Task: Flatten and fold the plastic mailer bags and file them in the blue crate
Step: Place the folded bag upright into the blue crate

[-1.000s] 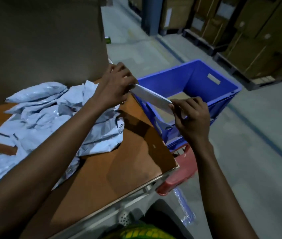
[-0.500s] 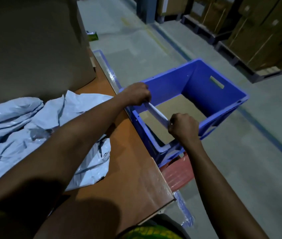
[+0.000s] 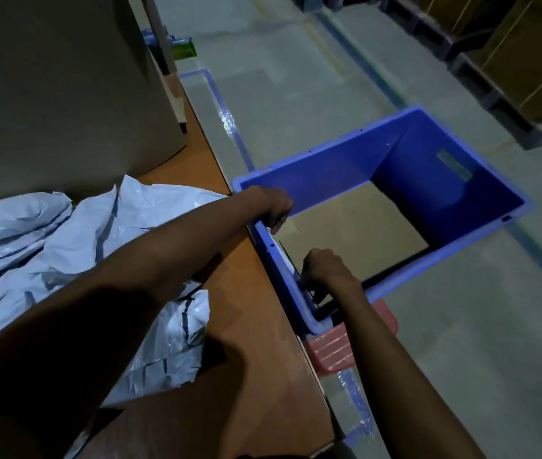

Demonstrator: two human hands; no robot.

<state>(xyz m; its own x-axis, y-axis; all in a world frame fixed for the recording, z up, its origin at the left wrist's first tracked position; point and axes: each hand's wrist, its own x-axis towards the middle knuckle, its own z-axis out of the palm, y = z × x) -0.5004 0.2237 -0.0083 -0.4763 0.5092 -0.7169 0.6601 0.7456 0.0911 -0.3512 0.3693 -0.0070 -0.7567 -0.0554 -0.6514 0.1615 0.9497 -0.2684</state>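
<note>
Filing the folded mailer [image 3: 282,253], I see only its pale edge, upright against the table-side wall of the blue crate [image 3: 378,137], frame centre. I judge it light, slick, springy film, best pinched at its 2 ends. My left hand [image 3: 274,207] curls fingertips onto the upper end. My right hand [image 3: 324,265] is balled at the lower end, and I cannot tell what it grips. At left, crumpled mailers [image 3: 64,246] lie on the table [image 3: 256,342].

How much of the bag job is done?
Just started, it seems. Done: I see no filed bags for sure, only cardboard lining the blue crate. In hand: the left hand and right hand are down at its near wall, a thin pale edge between them, probably one folded bag. To do: a big crumpled pile of mailer bags on the table.
</note>
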